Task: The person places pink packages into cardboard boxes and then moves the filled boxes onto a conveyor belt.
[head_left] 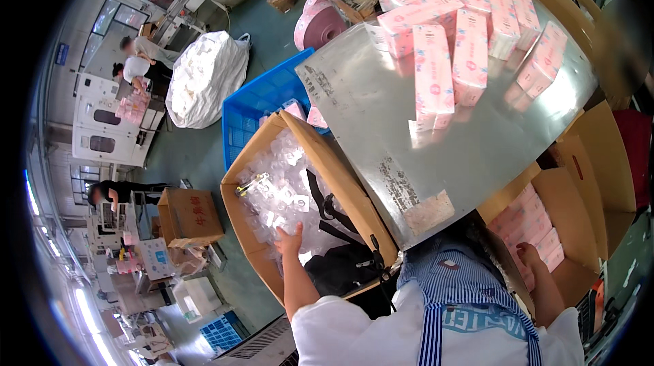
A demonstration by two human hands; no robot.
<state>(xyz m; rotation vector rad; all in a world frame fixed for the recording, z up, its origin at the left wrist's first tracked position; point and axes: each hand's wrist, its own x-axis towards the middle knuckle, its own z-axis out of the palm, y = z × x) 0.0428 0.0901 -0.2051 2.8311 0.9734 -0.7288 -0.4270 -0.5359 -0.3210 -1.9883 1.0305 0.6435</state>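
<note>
My left hand [289, 238] reaches into a cardboard box [238, 243] full of small clear plastic pieces [272, 192]. Its thumb and fingers are apart at the surface of the pieces, and I see nothing held. A black bag [340, 264] with straps lies in the near part of that box. On my other side, my right hand [528, 255] is over an open carton [575, 230] packed with pink tissue packs [528, 223]. Its fingers are loosely bent but not closed, beside the packs, with nothing visible in them. Whether they touch a pack, I cannot tell.
Several pink tissue packs [432, 76] stand and lie on a metal table [361, 114] ahead. Behind the left box is a blue crate [255, 97]. A white sack [208, 80], a pink roll [320, 25] and another carton [191, 219] stand on the floor. People [139, 59] work far left.
</note>
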